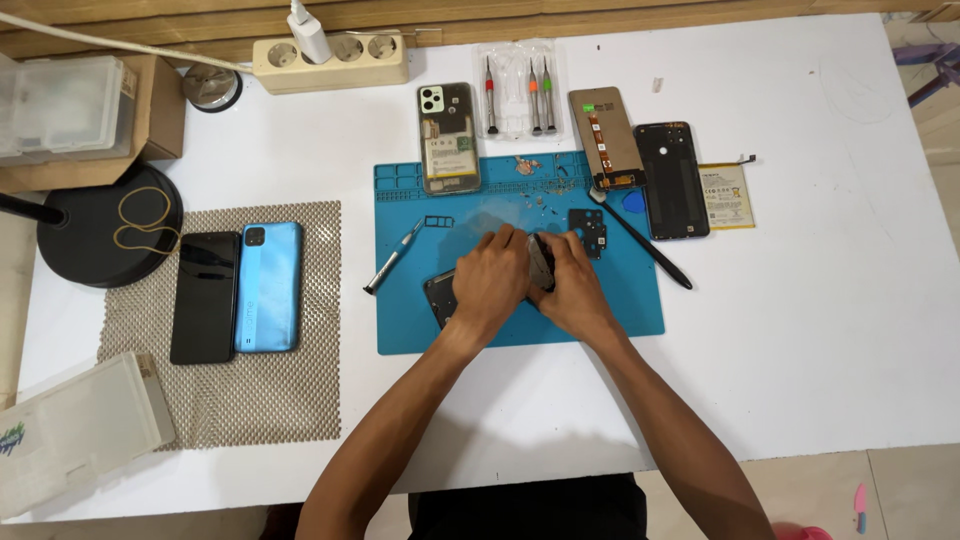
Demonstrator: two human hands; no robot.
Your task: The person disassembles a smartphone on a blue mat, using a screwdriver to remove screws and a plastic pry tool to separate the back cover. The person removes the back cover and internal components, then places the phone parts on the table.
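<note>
Head view: both hands meet over the middle of the blue repair mat (400,335), likely to keep loose parts contained. The left hand (492,282) and right hand (570,285) pinch 1 dark phone frame (541,262), tilted up, long axis running away from the person.

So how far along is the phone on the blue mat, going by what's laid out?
Well into teardown. Done: a black back cover, a screen panel and a battery lie apart beside the blue mat; loose screws sit on it. In hand: the left hand and right hand together grip a small dark phone part. Left: nothing looks reassembled; an opened phone lies at the mat's top edge.
</note>
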